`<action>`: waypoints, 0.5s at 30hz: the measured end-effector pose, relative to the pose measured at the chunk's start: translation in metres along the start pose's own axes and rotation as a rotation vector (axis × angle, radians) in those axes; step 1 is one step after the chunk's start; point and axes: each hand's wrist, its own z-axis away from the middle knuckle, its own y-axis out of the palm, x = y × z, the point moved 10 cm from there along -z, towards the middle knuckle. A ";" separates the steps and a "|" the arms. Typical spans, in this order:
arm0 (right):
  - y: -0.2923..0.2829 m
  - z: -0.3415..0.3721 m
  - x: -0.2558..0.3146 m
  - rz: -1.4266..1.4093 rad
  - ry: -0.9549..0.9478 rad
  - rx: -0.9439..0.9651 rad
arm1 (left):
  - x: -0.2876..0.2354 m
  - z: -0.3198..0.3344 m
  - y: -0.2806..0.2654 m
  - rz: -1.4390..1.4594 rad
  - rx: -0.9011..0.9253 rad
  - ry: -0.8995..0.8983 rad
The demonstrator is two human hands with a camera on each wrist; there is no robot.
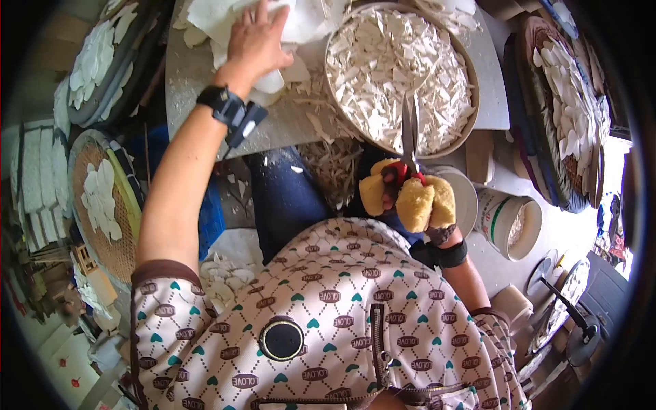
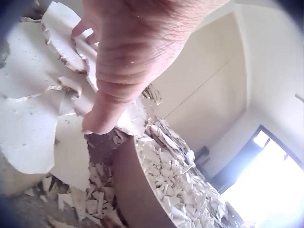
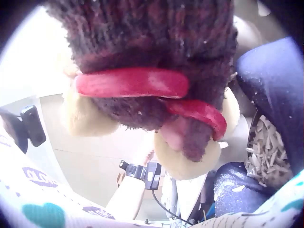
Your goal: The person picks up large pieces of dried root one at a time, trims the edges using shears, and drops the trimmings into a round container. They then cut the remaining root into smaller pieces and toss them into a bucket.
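Note:
My left hand (image 1: 254, 44) lies with spread fingers over a pile of thin white pieces (image 1: 201, 17) at the table's far side. In the left wrist view the thumb of that hand (image 2: 133, 52) points down beside broken-edged white pieces (image 2: 28, 137); its other fingers are partly hidden. My right hand (image 1: 410, 195), in a dark knitted glove with yellow padding, grips scissors (image 1: 410, 133) by their red handles (image 3: 133, 83), blades pointing away over the rim of a round tub (image 1: 473, 102) full of white shards. The glove (image 3: 152, 38) fills the top of the right wrist view.
The grey table (image 1: 184, 89) carries scraps near its edge. Flat white pieces lie on round trays (image 1: 116, 253) at left and on a stack (image 1: 567, 102) at right. A white bucket (image 1: 492, 219) stands right of my right hand. More shards lie on the floor between the legs.

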 end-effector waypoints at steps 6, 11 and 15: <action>0.006 -0.018 -0.007 0.098 -0.085 0.109 | -0.004 0.026 -0.043 0.265 -0.246 0.136; 0.012 -0.023 -0.007 0.566 -0.149 0.081 | 0.010 0.045 -0.058 0.318 -0.294 0.109; 0.038 -0.032 -0.003 0.501 -0.077 0.147 | 0.024 0.059 -0.039 0.370 -0.210 0.063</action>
